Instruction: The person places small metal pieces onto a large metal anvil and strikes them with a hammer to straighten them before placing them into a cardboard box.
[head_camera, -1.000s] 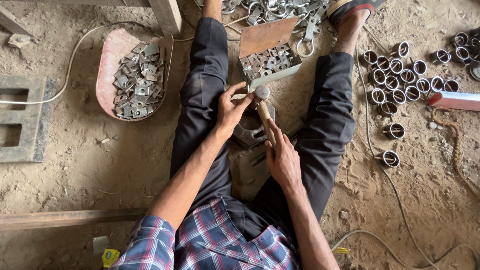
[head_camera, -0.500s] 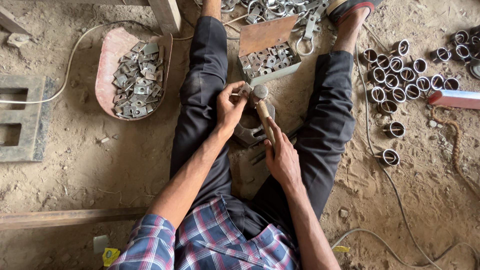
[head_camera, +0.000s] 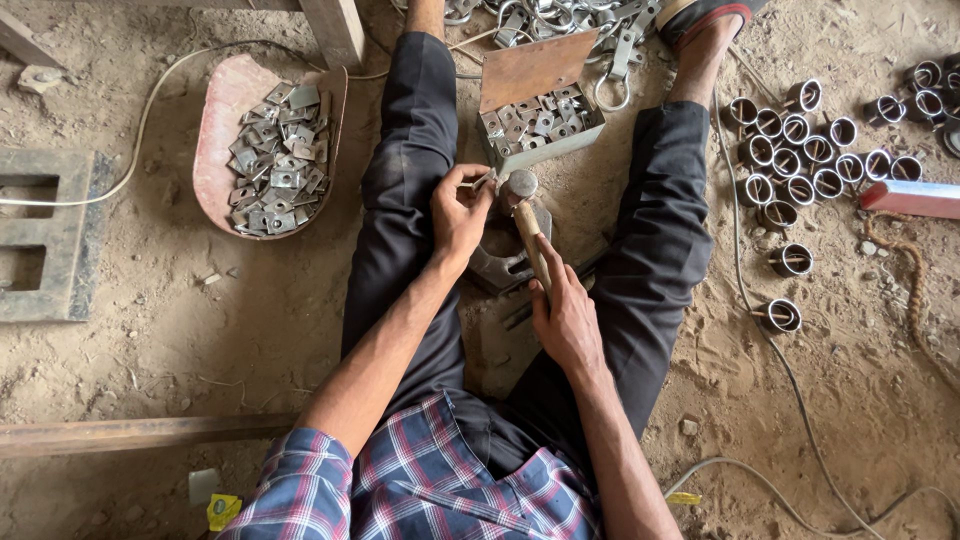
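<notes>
Your left hand (head_camera: 458, 212) pinches a small metal piece (head_camera: 478, 183) by the hammer (head_camera: 528, 230), and your right hand (head_camera: 566, 318) grips its wooden handle tight

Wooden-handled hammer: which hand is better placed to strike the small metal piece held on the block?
Right. The right hand already has its grip on the wooden-handled hammer, whose head hangs just above the grey metal block. The left hand is pinching the small metal piece there.
</notes>
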